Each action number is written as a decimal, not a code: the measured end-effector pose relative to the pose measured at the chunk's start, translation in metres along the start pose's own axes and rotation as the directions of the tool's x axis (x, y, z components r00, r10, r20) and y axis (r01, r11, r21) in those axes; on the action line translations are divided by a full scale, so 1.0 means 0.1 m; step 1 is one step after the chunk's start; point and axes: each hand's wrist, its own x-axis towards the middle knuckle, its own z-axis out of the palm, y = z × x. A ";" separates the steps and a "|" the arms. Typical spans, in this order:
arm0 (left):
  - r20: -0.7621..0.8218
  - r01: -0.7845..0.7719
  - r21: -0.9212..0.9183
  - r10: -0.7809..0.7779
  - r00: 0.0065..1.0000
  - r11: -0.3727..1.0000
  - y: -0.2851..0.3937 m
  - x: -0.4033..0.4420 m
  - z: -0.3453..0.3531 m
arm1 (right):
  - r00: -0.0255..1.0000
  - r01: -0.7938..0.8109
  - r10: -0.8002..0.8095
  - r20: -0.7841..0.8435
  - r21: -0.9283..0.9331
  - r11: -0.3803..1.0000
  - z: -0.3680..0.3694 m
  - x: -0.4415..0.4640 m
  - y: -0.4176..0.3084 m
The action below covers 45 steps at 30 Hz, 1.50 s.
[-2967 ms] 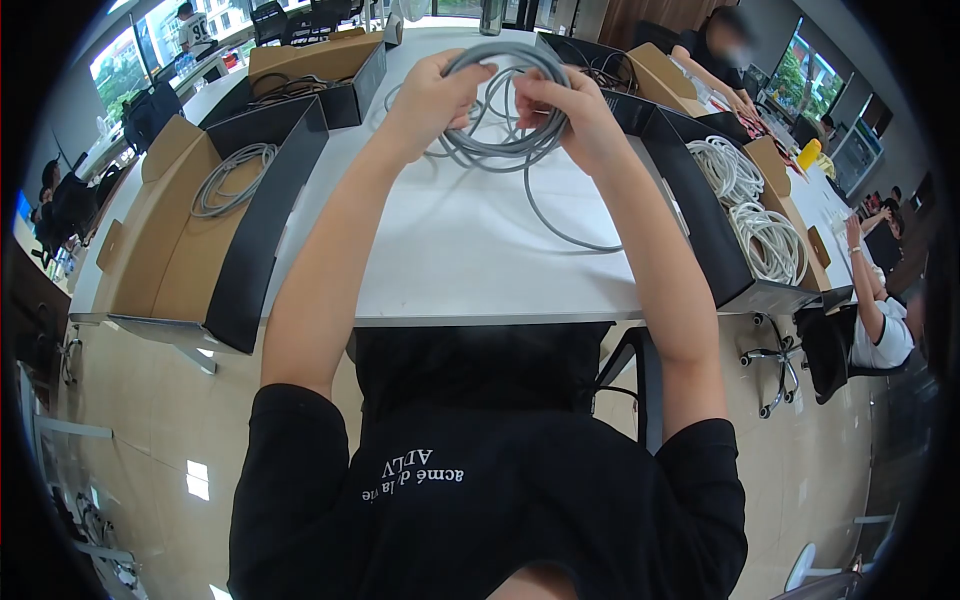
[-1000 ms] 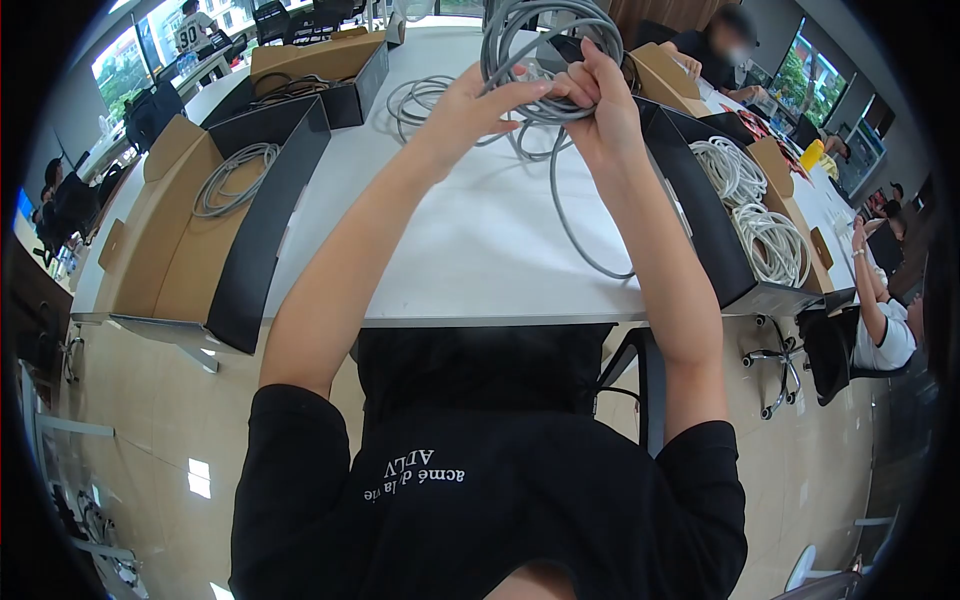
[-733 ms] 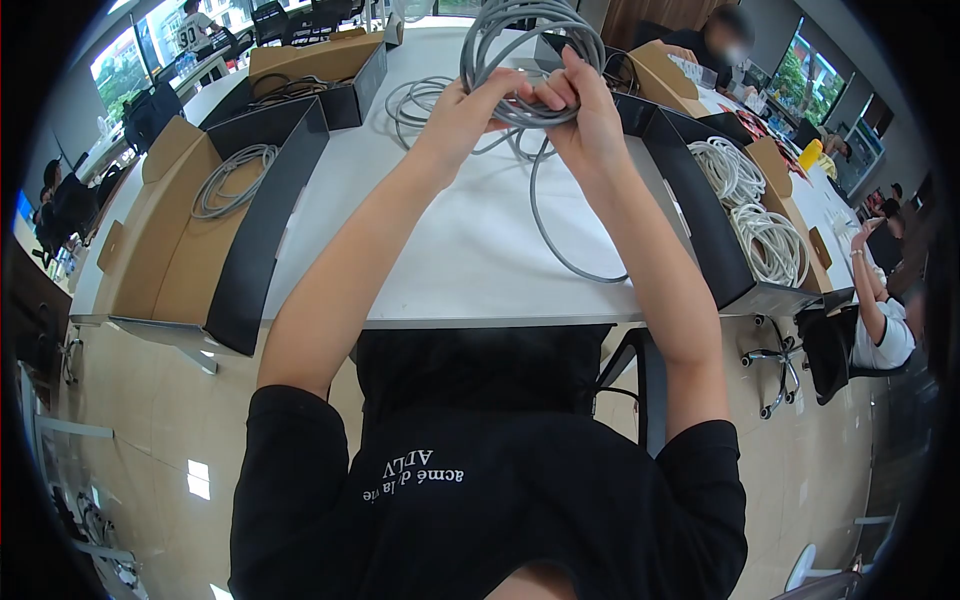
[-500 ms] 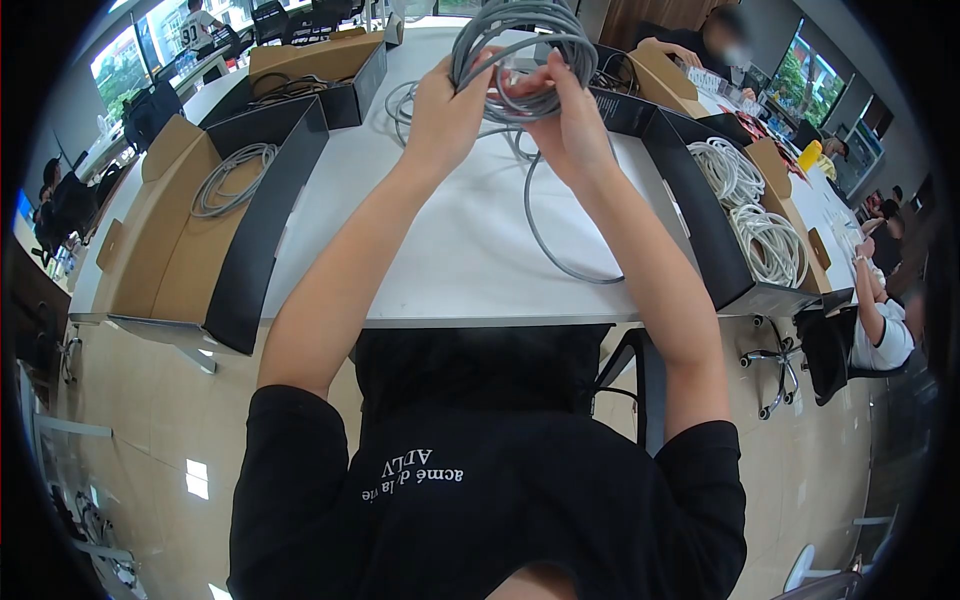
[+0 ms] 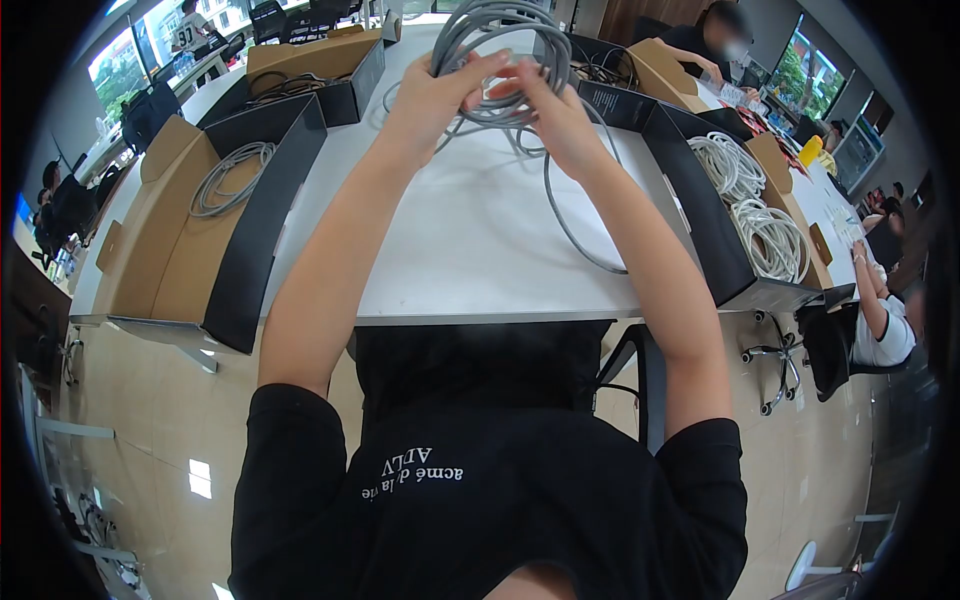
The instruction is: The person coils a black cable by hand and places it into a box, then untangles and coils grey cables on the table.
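Note:
A coiled grey cable (image 5: 452,45) is held up over the far part of the white table (image 5: 480,250). My left hand (image 5: 432,100) is closed around the left side of the loops. On the right side, my right hand (image 5: 557,112) grips the same coil, with thumb and fingers reaching inward. The fingertips of both hands nearly meet in the middle of the ring, and cannot be told apart clearly there. Loose turns hang below the coil, and one grey strand curves down over the table past my right wrist, going out of sight behind the forearm.
At left, an open black box (image 5: 170,260) holds one grey cable coil (image 5: 232,180); another box (image 5: 350,85) behind holds dark cables. To the right, a box (image 5: 700,225) contains white cable coils (image 5: 768,240), with a dark-cable box (image 5: 615,105) beyond. People sit at the right.
Both hands and the coil have shifted slightly left. The fingers have moved closer together at the middle of the coil, and the hanging strand has swung a little.

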 end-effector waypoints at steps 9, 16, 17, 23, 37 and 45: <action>-0.265 -0.113 0.225 0.172 0.949 0.968 0.04 0.08 -0.19 | 0.939 0.344 -0.030 0.343 -0.938 0.048 -0.18 -0.10 0.10; -0.186 -0.249 0.640 0.461 0.868 0.727 0.06 0.09 -0.22 | 0.983 0.165 -0.059 0.172 -0.981 -0.105 -0.73 0.11 -0.02; -0.195 -0.243 0.639 0.459 0.867 0.730 0.06 0.09 -0.23 | 0.975 0.185 -0.108 0.196 -0.977 -0.104 -0.75 0.11 -0.04; -0.264 -0.187 0.734 0.528 0.807 0.653 0.15 0.11 -0.52 | 0.993 0.076 0.067 0.097 -0.962 0.264 -0.77 0.13 -0.35; -0.083 -0.168 0.886 0.504 0.860 0.432 0.08 0.08 -0.37 | 0.913 0.331 -0.395 0.100 -0.747 0.577 -0.86 0.12 -0.24; 0.105 -0.259 0.905 0.413 0.904 0.338 0.01 -0.02 -0.08 | 0.868 0.490 -0.369 0.333 -0.455 0.743 -0.07 -0.09 -0.38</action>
